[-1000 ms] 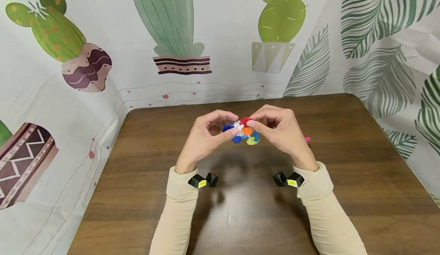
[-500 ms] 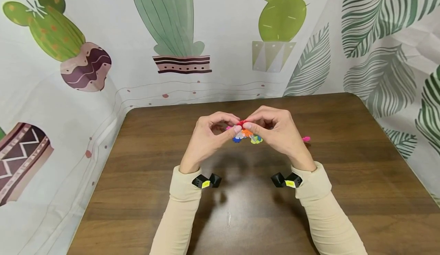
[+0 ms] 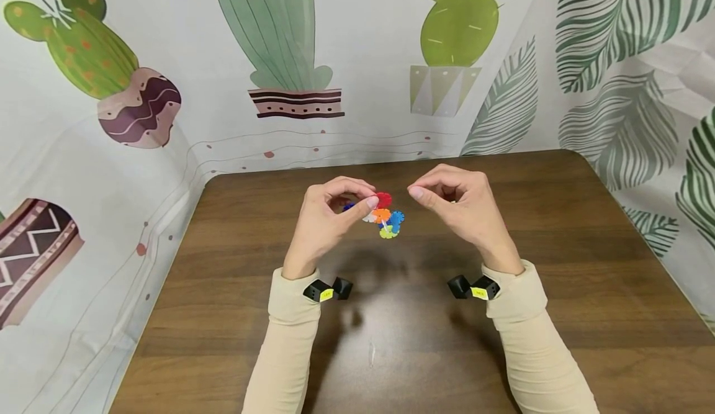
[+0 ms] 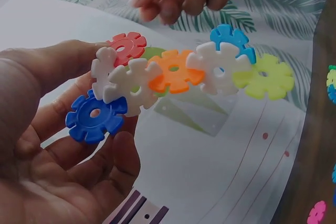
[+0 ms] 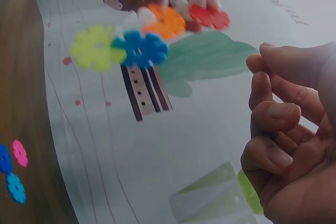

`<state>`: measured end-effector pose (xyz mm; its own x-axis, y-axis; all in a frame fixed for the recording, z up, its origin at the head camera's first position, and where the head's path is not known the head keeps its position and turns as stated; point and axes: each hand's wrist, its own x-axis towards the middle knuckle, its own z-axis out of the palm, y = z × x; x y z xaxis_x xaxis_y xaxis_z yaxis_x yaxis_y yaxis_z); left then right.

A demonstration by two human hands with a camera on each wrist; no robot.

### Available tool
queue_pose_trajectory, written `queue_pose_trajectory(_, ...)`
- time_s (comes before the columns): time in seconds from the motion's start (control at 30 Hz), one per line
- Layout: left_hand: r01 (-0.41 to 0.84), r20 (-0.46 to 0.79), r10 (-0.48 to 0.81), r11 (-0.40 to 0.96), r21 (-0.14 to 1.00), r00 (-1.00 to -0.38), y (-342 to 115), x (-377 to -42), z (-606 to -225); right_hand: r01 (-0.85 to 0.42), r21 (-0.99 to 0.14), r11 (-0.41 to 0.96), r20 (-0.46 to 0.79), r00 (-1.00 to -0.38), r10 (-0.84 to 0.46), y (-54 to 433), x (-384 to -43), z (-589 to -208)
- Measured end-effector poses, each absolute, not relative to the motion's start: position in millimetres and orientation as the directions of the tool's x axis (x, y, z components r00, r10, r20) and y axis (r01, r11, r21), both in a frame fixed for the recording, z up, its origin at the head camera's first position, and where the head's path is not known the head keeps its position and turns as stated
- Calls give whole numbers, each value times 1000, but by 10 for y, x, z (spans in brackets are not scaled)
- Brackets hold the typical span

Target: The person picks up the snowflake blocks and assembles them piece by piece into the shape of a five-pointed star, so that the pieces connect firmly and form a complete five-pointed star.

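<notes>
1. Over the desk [image 3: 402,321], at the left, I have the left hand [image 3: 329,221], its grip clamped on one end of the chain [image 3: 382,215], which is held up between the two hands. I'd keep this pinch firm but light, close to whichever joint is being pressed.
2. At the held end, the blue disc [image 4: 105,120] sits in front of the fingers; I'd avoid squeezing it sideways, as that could loosen its slot.
3. Next comes the red disc [image 3: 383,200], near the thumb tip. I can't tell whether it is fully seated; a straight push along the slot should serve better than a twist.
4. Further right, the lime disc [image 3: 389,233] and cyan disc [image 3: 396,220] form the free end, unsupported. I'd steady that end before pressing anything there, since the chain may flex.
5. At the right, the right hand [image 3: 463,209] is well apart from the chain: thumb and forefinger tips together, other fingers curled, nothing seen in its grip. I'd part those tips before taking a rim.
6. At the left wrist view's right edge, a loose pink disc [image 4: 316,212] lies on the desk.
</notes>
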<state>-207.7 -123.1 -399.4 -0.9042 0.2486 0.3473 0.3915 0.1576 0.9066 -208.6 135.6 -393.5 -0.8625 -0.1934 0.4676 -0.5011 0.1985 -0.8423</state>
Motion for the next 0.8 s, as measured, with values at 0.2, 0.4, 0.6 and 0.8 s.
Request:
queue_pose_trajectory(0.2, 388, 349, 232, 152, 909, -908, -1294, -2085, -3985, -478, -859, 182, 460, -878, -132, 1510, -2128, -3933)
queue_pose_trajectory(0.4, 386, 344, 236, 164, 908, -909, -1305, -2085, -3985, -455, -854, 251, 456, -888, -58, 1671, -2193, -3963)
queue_pose_trajectory(0.6, 380, 336, 237, 174, 908, -912, -1304, -2077, -3976, -425, -855, 297, 447, -895, 6, 1821, -2292, -4041)
queue_pose_trajectory(0.8, 371, 326, 235, 186, 910, -916, -1300, -2070, -3981, -362, -867, 341, 392, -920, 20, 1913, -2433, -4217)
